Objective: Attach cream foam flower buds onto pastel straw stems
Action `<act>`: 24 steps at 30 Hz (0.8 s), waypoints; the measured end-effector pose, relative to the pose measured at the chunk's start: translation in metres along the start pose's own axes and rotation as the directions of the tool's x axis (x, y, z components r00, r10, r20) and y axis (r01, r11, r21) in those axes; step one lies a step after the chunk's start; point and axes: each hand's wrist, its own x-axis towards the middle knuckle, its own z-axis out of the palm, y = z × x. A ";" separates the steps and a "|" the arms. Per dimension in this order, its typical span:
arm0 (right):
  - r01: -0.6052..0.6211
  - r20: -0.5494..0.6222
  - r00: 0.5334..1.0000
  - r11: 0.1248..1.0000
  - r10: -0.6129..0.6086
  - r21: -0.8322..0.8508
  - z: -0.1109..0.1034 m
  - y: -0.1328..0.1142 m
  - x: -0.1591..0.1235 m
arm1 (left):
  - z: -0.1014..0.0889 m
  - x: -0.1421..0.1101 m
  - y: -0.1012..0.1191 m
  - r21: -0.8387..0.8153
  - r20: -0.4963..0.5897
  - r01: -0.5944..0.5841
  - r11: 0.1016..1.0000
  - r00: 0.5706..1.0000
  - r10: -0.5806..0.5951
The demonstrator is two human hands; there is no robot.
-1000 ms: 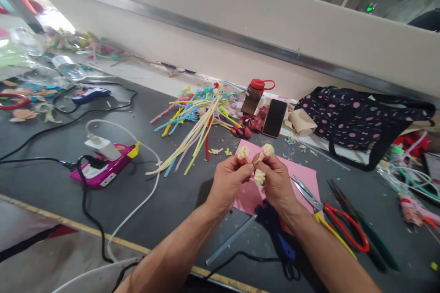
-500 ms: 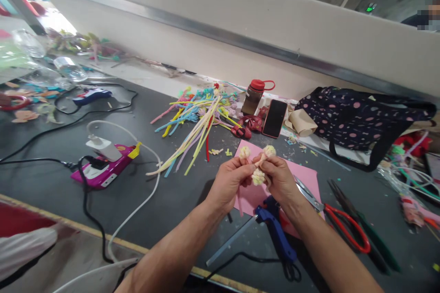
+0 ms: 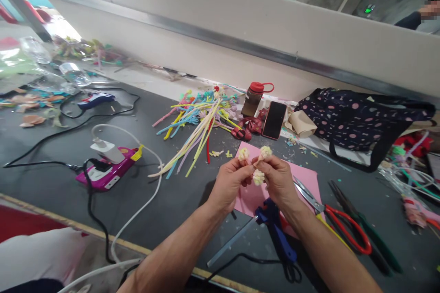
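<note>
On my feed, left hand (image 3: pixel 225 187) and right hand (image 3: pixel 281 178) both have fingers pinched on the cream tufts (image 3: pixel 258 177): three rounded, knobbly heads (can't tell how they join), held up over the flat pink sheet (image 3: pixel 245 201). Blue plastic glue gun (image 3: pixel 279 236) lies below on the dark table (image 3: pixel 185 210), translucent rod (image 3: pixel 232 242) sticking out. Scissors (image 3: pixel 307 193), steel blades, red loop handles, beside right wrist. Slim pastel stems (image 3: pixel 195 139) fan out farther back.
</note>
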 end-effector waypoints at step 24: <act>0.476 0.312 0.874 0.528 -0.372 -0.703 -0.007 -0.006 0.001 | -0.012 0.014 -0.001 0.306 -0.094 -0.182 0.935 0.971 0.219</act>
